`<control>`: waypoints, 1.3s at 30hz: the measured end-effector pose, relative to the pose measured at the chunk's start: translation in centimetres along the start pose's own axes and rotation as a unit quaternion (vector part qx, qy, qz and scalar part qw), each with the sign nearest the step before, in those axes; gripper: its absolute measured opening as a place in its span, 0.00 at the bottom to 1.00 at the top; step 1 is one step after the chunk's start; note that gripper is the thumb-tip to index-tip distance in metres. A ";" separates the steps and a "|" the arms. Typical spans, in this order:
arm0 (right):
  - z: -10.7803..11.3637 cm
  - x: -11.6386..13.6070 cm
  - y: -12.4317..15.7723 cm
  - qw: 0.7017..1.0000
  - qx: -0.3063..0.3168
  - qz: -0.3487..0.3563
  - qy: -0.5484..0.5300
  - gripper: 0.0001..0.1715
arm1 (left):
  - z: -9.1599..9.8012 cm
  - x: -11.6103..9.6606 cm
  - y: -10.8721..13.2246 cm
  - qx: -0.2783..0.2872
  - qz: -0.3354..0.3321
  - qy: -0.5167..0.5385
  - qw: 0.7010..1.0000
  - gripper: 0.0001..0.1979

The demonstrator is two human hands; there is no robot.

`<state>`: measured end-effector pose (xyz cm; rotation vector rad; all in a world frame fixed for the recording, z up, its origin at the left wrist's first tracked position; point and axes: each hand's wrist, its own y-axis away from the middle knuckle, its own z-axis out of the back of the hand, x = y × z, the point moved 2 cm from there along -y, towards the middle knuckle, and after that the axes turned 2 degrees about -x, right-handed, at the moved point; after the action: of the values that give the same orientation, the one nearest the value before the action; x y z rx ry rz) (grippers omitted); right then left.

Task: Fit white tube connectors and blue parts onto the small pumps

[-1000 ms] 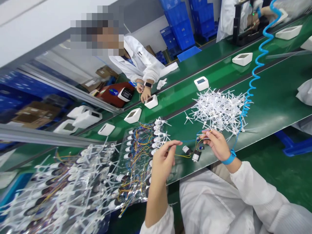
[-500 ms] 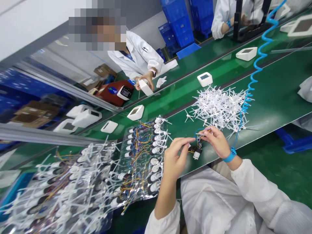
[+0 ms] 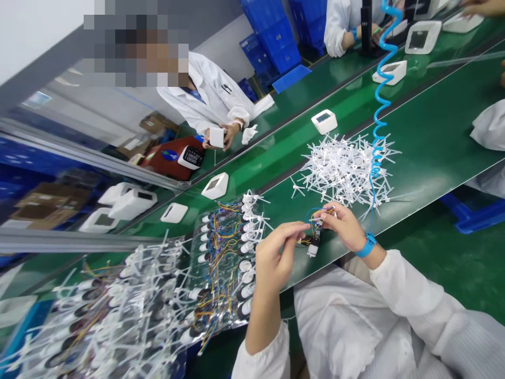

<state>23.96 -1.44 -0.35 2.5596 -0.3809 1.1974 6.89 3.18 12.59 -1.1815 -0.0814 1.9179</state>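
Left hand nearer right hand's wires

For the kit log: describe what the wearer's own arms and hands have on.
White coat sleeves with gathered cuffs cover both arms: left sleeve, right sleeve. The left hand and right hand are ungloved. A bright blue wristband circles the right wrist; a blue coiled cord leads up from it.

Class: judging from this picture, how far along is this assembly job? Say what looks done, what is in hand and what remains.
Done: rows of wired units with white pieces attached lie beside the left hand. In hand: it and the right hand pinch one wire bundle. Left: a loose pile of white pieces.
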 end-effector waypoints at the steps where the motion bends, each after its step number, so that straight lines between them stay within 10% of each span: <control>1: 0.0 0.0 0.0 1.000 -0.002 -0.003 -0.011 0.22 | 0.1 0.2 0.2 -0.022 0.012 0.001 1.000 0.14; 6: -0.1 0.2 0.1 0.998 -0.005 -0.010 -0.054 0.25 | 0.8 1.5 1.2 -0.114 0.091 0.012 0.989 0.10; 28: 0.0 0.6 0.0 0.997 -0.040 0.002 -0.069 0.27 | 2.7 2.6 1.3 -0.198 0.148 -0.083 0.965 0.13; 36: -0.2 1.1 0.4 0.996 -0.045 0.020 -0.068 0.24 | 1.3 6.3 3.4 -0.085 0.085 -0.213 0.970 0.15; 39: -0.2 1.1 0.4 0.997 -0.042 0.023 -0.059 0.24 | 0.7 6.5 4.3 -0.142 0.079 -0.269 0.950 0.13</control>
<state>24.37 -1.91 0.68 2.5687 -0.5076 1.0263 2.50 5.16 6.47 -0.8254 -0.5868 2.3856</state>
